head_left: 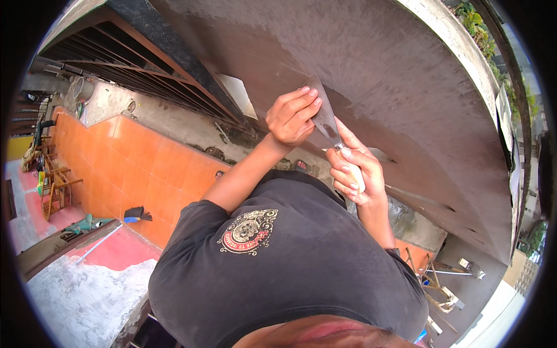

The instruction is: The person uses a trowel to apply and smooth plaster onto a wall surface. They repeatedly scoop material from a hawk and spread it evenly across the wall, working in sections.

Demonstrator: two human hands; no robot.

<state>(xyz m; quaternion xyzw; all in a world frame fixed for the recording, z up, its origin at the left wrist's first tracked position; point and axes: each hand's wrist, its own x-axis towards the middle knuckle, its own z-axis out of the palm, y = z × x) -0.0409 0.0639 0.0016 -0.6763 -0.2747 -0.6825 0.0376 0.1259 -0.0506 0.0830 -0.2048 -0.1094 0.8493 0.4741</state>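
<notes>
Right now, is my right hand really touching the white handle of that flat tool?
Touching. The head view shows your right hand wrapped around the white handle, with no gap.

So the scraper is a bit above center frame, handle in the right hand, fingers of the left hand on the blade. Wall sits behind it, filling the upper right. Slatted panel is upper left, tiled floor below that, wooden chair far left, broom lower left, plants top right.
</notes>
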